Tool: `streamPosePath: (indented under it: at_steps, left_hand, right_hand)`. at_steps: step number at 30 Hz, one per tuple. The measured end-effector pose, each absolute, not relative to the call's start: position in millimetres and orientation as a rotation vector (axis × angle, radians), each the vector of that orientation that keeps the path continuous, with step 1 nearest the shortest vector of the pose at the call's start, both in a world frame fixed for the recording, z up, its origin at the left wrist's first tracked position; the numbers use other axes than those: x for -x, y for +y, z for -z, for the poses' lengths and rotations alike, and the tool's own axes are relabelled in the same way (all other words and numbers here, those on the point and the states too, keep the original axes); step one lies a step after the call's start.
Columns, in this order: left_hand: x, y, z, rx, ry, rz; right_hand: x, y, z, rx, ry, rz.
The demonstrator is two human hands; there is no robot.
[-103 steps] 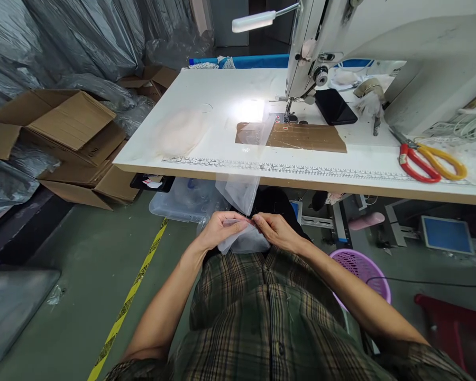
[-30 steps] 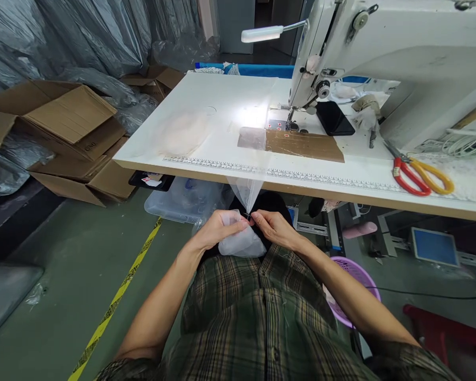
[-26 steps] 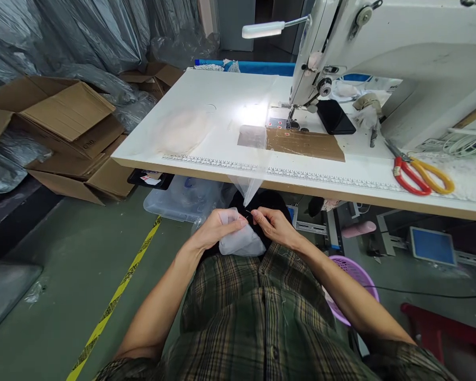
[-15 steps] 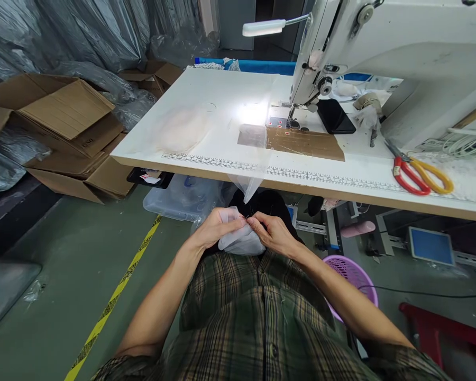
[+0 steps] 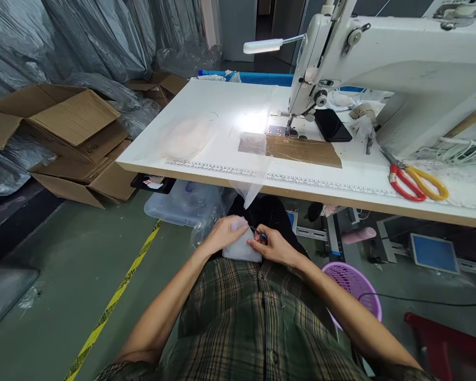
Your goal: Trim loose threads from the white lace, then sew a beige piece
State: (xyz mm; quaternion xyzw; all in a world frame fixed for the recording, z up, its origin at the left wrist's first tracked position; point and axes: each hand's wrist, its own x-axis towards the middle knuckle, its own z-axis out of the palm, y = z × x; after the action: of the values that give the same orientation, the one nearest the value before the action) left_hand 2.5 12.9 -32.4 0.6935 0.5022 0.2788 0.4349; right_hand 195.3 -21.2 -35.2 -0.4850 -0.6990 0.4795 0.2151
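Note:
In my lap, just below the table's front edge, lies a piece of sheer white fabric [image 5: 241, 250]. My left hand [image 5: 225, 233] is closed on its upper left part, with the thumb on top. My right hand [image 5: 273, 245] grips small dark thread snips [image 5: 258, 233] with a bit of blue on them. Their tip points left, at the upper edge of the fabric, and the fingers hide much of the handle. Whether the blades touch the cloth I cannot tell. Another sheer strip [image 5: 249, 188] hangs over the table edge, just above my hands.
A white sewing machine [image 5: 381, 58] stands on the table [image 5: 218, 100]. Brown cardboard [image 5: 303, 150] lies by its needle, a black phone [image 5: 333, 126] behind. Red-and-yellow scissors [image 5: 416, 182] rest at right. Pale sheer fabric [image 5: 186, 138] lies at left. A purple basket [image 5: 351, 283] stands below.
The fabric, bunched between both hands before, now lies flatter. My right hand has turned and shows the thread snips pointing at the fabric. The view has tilted up slightly.

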Motion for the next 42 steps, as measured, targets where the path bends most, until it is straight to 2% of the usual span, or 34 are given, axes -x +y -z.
streamPosePath:
  at_steps: [4, 7, 12, 22, 25, 28, 31, 33, 39, 42]
  left_hand:
    - [-4, 15, 43, -2.021, 1.481, -0.904]
    - [-9, 18, 27, -1.992, 1.438, -1.159]
    - [-27, 30, -4, -1.716, 1.352, -1.259]
    - [-37, 39, -2, -1.504, 1.22, -1.194]
    - [-34, 32, -9, -1.775, 1.272, -1.265]
    - [-28, 17, -13, -2.339, 1.283, -1.327]
    - [-20, -4, -9, -2.811, 1.183, -1.234]
    - [-15, -15, -3, -2.892, 1.14, -1.201]
    - [-8, -31, 9, -2.454, 1.07, -1.498]
    - [-13, -40, 3, -2.178, 0.953, -1.49]
  right_hand:
    - [-209, -19, 44, 1.552, -2.197, -0.822]
    - [-213, -13, 38, 1.485, -2.154, -0.711]
    - [-206, -4, 13, 1.305, -1.832, -0.741]
    - [-199, 3, -12, 1.173, -1.601, -0.764]
    - [-196, 5, -17, 1.188, -1.578, -0.78]
    - [-190, 3, -17, 1.234, -1.535, -0.82]
    - [-182, -1, -11, 1.294, -1.553, -0.825]
    - [-178, -4, -6, 1.329, -1.581, -0.818]
    - [-176, -6, 1, 1.372, -1.332, -0.977]
    - [-178, -4, 0, 1.347, -1.233, -1.05]
